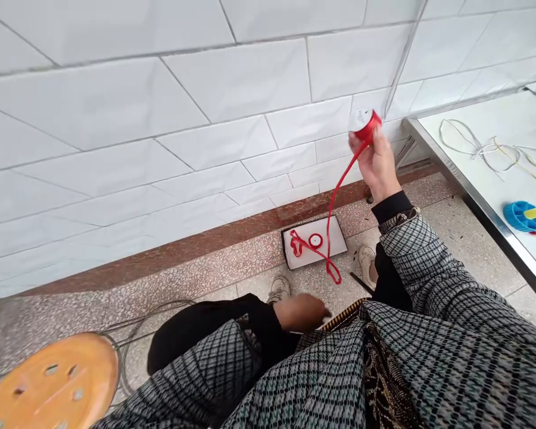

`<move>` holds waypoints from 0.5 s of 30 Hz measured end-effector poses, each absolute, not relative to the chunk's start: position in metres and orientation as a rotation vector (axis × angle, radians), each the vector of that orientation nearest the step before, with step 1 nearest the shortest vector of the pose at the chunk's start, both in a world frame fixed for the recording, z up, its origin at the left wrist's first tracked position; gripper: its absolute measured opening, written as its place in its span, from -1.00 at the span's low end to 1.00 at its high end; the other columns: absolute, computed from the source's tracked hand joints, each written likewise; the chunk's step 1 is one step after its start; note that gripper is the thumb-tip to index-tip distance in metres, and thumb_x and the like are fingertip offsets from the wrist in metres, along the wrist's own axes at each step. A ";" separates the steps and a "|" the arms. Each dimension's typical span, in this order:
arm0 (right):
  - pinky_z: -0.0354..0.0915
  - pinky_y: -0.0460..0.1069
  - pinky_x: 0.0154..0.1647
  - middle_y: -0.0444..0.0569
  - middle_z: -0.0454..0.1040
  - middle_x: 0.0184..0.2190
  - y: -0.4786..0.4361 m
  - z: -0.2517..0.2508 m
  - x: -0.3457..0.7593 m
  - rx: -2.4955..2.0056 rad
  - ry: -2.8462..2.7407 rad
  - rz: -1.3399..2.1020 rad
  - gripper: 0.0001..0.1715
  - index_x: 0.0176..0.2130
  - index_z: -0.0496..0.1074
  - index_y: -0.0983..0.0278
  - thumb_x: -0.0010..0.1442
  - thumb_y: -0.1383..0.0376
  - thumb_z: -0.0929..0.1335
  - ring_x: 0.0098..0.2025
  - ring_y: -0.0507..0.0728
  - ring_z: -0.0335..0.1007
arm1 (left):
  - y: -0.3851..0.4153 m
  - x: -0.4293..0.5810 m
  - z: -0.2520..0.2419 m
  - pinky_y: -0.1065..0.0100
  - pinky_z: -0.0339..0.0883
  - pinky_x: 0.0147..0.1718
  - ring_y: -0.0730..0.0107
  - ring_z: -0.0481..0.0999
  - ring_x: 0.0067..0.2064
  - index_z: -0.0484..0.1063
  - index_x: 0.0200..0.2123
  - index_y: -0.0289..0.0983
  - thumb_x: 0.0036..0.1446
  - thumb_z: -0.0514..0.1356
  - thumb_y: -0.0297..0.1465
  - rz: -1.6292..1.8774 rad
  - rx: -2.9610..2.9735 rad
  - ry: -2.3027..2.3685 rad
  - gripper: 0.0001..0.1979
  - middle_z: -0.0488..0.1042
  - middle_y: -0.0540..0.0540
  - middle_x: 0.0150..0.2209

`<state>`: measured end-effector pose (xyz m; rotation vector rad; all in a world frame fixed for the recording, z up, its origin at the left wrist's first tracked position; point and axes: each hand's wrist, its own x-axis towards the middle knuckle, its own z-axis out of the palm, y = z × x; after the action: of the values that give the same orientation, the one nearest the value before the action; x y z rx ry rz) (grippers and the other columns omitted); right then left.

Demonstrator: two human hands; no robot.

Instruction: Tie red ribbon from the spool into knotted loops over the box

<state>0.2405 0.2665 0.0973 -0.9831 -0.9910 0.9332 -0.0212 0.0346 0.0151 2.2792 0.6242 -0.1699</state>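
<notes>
My right hand [377, 164] is raised in front of the tiled wall, its fingers closed round a spool of red ribbon [370, 128] with a white label on its end. From the spool a red strand [335, 196] hangs down to a shallow white box [310, 229] on the floor. Inside the box lie a small red-rimmed white disc [315, 241] and loops of the red strand, one of which spills over the front edge. Low by my lap is my left hand [301, 313], smeared by motion, so its fingers do not show clearly.
A steel-edged table [482, 187] at the right carries coiled wires [486, 149] and a blue spool [524, 215] with a yellow core. An orange round stool [53, 384] stands at lower left beside a grey cable [136, 322]. My shoes flank the box.
</notes>
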 end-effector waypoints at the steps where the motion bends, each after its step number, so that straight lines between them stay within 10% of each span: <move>1: 0.39 0.21 0.31 0.13 0.50 0.25 0.261 0.101 0.229 -0.947 -1.045 0.963 -0.17 0.17 0.49 0.16 0.26 -0.35 0.30 0.34 0.26 0.42 | 0.055 -0.022 0.022 0.28 0.39 -0.45 0.25 0.56 -0.49 0.67 -0.39 -0.01 0.13 0.23 -0.35 -0.156 2.231 0.641 -0.81 0.59 -0.04 -0.51; 7: 0.33 0.19 0.32 -0.02 0.67 -0.07 0.235 0.104 0.176 -0.723 -1.346 1.065 -0.42 -0.14 0.65 0.18 0.17 -0.22 0.47 0.13 0.24 0.53 | 0.190 -0.003 0.078 0.12 0.33 0.29 0.15 0.52 0.23 0.58 0.05 -0.19 0.24 0.28 -0.17 1.148 1.520 0.905 -0.63 0.63 -0.16 0.09; 15: 0.36 0.10 0.13 -0.04 0.61 -0.19 0.235 0.095 0.155 -0.891 -1.497 0.889 -0.57 -0.25 0.64 0.20 0.23 -0.09 0.43 -0.06 0.18 0.48 | 0.212 0.031 0.068 0.27 0.48 -0.02 0.37 0.59 -0.18 0.58 -0.35 -0.23 -0.07 0.56 -0.15 1.302 0.740 0.559 -0.65 0.63 -0.02 -0.28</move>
<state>0.1548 0.2348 0.0951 -0.8905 -1.4967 0.8890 0.0314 0.2119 0.0676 0.7399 0.5594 1.3021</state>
